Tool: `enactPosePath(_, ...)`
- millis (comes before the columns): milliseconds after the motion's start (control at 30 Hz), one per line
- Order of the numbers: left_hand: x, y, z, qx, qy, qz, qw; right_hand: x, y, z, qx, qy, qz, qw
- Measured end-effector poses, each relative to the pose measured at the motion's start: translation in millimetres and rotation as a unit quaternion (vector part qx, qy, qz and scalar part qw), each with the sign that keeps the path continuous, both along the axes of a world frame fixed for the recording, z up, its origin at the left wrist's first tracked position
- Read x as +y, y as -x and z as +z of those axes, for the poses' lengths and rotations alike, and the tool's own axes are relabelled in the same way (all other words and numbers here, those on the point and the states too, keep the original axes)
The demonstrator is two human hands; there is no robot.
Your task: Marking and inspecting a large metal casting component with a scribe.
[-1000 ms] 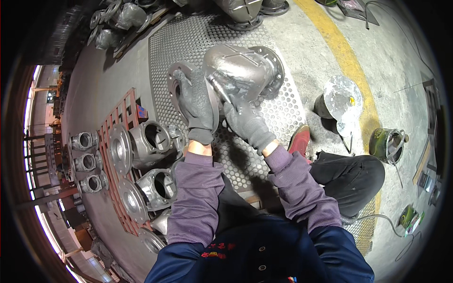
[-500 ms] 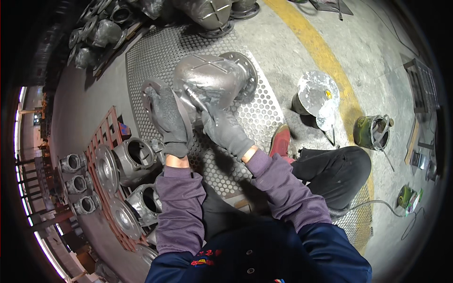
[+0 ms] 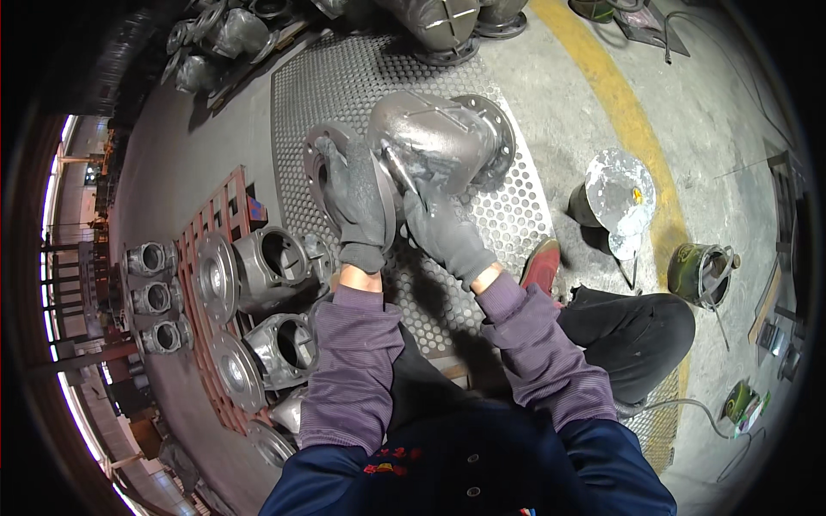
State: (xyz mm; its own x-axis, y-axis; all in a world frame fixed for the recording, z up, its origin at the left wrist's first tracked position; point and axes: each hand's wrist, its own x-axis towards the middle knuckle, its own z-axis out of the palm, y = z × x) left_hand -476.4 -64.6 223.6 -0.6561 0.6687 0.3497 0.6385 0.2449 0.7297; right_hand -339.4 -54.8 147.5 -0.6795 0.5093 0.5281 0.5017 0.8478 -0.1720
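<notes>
A grey metal valve body (image 3: 422, 129) lies on a perforated metal plate (image 3: 434, 318), with a round bolt-hole flange (image 3: 315, 163) on its left and another on its right. My left hand (image 3: 357, 198), in a grey glove, grips the left flange, its fingers laid over the rim and face; the thumb is hidden. My right hand (image 3: 443, 228), gloved alike, is closed around a slim metal rod-shaped tool (image 3: 397, 168). The tool's upper end meets the casting's side beside the left flange. Its exact kind cannot be made out, and the glove covers its lower part.
Several flanged castings (image 3: 275, 258) stand on a red slatted pallet (image 3: 211, 215) at the left. More castings (image 3: 439, 26) sit at the far edge. Rightward are a paint-splashed round-topped stool (image 3: 615, 189), a green-black can (image 3: 693, 271) and a hose (image 3: 688, 402). My red shoe (image 3: 542, 265) rests beside the plate.
The whole view has shifted, so the scene sits farther right and slightly lower. Both hands keep their places on the casting; the tool tip stays against its side.
</notes>
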Motion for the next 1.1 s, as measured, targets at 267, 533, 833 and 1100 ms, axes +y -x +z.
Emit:
enactPosePath(267,3,-29,34,-0.159,-0.028,-0.021,0.987,10,-21,31,0.247,0.503,-0.02,0.828)
enactPosePath(533,-9,-17,29,0.036,0.068,-0.147,0.986,3,-53,16,0.152,0.365,0.002,0.919)
enactPosePath(833,-6,-22,40,-0.109,0.003,-0.168,0.98,85,-119,-73,0.18,0.566,-0.237,0.769)
enactPosePath(1100,-13,-14,33,0.09,0.048,-0.176,0.979,114,-94,-87,0.018,0.521,-0.259,0.813)
